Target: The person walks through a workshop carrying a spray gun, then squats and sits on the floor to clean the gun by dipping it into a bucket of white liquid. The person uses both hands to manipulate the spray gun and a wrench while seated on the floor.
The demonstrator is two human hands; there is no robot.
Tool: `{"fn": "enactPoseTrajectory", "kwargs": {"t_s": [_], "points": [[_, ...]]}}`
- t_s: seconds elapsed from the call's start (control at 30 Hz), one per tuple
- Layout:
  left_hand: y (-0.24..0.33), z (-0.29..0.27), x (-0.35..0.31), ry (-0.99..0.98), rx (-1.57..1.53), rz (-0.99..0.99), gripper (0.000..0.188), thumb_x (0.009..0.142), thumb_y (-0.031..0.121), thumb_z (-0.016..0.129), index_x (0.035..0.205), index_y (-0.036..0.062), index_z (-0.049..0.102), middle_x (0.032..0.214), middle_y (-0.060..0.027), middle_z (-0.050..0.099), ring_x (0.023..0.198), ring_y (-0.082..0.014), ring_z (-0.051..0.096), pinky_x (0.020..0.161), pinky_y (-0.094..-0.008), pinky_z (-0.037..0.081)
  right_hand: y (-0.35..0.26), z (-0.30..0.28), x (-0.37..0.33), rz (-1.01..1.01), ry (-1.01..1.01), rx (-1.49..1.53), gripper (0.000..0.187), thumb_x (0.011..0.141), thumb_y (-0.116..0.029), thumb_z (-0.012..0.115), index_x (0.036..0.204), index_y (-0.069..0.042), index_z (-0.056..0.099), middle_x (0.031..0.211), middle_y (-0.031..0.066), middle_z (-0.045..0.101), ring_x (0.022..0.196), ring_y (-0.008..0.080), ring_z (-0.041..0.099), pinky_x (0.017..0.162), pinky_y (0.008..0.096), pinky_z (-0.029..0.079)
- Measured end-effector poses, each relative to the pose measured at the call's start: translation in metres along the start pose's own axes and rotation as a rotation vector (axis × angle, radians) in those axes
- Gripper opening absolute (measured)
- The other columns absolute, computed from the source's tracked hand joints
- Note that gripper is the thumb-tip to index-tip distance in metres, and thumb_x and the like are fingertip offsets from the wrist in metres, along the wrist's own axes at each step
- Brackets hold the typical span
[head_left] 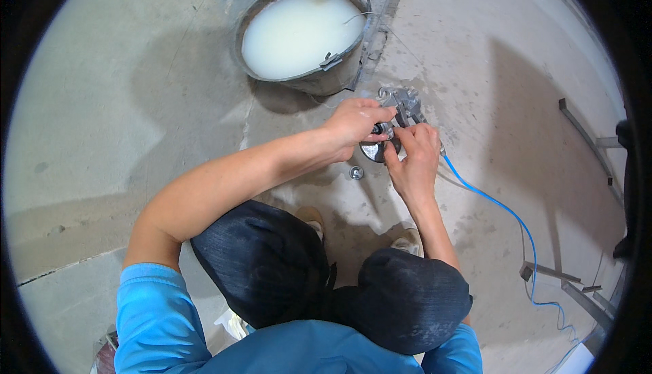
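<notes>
A grey metal tool (407, 104) with a blue hose attached is on the concrete floor in front of me. My left hand (354, 124) reaches in from the left, its thumb and fingers closed round a small black and metal fitting (377, 129) on the tool. Bent fingers of my right hand (417, 160) press on the tool from the right, close to the left fingertips. They hide the exact part under them. Below the hands shows a dark, shiny round piece (372, 152). Nearer to me a small round metal part (356, 172) lies loose on the floor.
A large dark bucket (299, 87) of milky white liquid stands beyond my hands, a thin wire over its rim. The blue hose (499, 204) curves away to the lower right. Metal bars (584, 139) lie at the right. My knees (265, 262) are bent below my arms.
</notes>
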State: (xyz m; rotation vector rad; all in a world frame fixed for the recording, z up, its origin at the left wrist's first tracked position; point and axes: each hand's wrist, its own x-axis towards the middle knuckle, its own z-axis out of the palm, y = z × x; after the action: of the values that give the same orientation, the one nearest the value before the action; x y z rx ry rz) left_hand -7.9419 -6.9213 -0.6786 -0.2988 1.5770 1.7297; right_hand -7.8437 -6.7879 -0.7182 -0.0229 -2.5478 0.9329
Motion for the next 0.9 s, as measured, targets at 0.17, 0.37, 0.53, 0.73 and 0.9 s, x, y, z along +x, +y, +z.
{"fn": "enactPoseTrajectory", "kwargs": {"t_s": [0.17,0.37,0.53,0.73,0.9], "points": [[0.005,-0.002,-0.002,-0.011,0.031,0.06,0.024,0.094,0.018,0.071,0.108,0.0017,0.06,0.106,-0.0067,0.062,0.098,-0.015,0.06,0.081,-0.0318,0.057,-0.002,0.001,-0.004,0.021,0.058,-0.007,0.023,0.075,-0.011,0.072,0.097,-0.005,0.069,0.098,0.0091,0.063,0.104,0.0317,0.053,0.091,0.0442,0.041],[0.005,0.001,-0.003,0.006,0.032,0.056,0.022,0.096,0.019,0.069,0.109,0.0037,0.06,0.106,-0.0034,0.062,0.096,-0.0114,0.061,0.084,-0.0279,0.057,-0.004,0.005,-0.008,0.2,0.049,0.253,0.021,0.08,-0.011,0.072,0.099,-0.004,0.065,0.093,0.0074,0.065,0.083,0.0218,0.057,0.078,0.0369,0.045],[0.001,0.003,-0.004,-0.008,-0.045,0.068,0.022,0.095,0.016,0.069,0.106,0.0004,0.058,0.105,-0.0072,0.059,0.099,-0.0157,0.06,0.082,-0.0312,0.058,-0.004,0.015,-0.013,0.469,0.047,0.805,0.015,0.092,-0.007,0.067,0.105,-0.001,0.061,0.093,0.0032,0.065,0.071,0.0056,0.054,0.059,0.0217,0.042],[-0.004,0.008,-0.006,0.053,-0.071,0.093,0.018,0.097,0.015,0.067,0.107,0.0039,0.058,0.106,-0.0024,0.059,0.097,-0.0125,0.059,0.086,-0.0306,0.057,0.0,0.02,-0.016,0.553,0.06,1.011,0.015,0.096,-0.004,0.063,0.11,0.0,0.059,0.096,0.0036,0.065,0.077,0.0049,0.057,0.063,0.0194,0.044],[-0.003,0.004,-0.002,0.041,-0.053,0.1,0.017,0.095,0.015,0.069,0.105,0.0036,0.059,0.105,-0.0023,0.06,0.096,-0.0126,0.059,0.085,-0.0334,0.058,0.004,0.009,-0.013,0.529,-0.017,0.675,0.02,0.092,-0.009,0.068,0.111,-0.001,0.066,0.089,0.0018,0.068,0.077,0.0057,0.057,0.067,0.0225,0.044]]}}
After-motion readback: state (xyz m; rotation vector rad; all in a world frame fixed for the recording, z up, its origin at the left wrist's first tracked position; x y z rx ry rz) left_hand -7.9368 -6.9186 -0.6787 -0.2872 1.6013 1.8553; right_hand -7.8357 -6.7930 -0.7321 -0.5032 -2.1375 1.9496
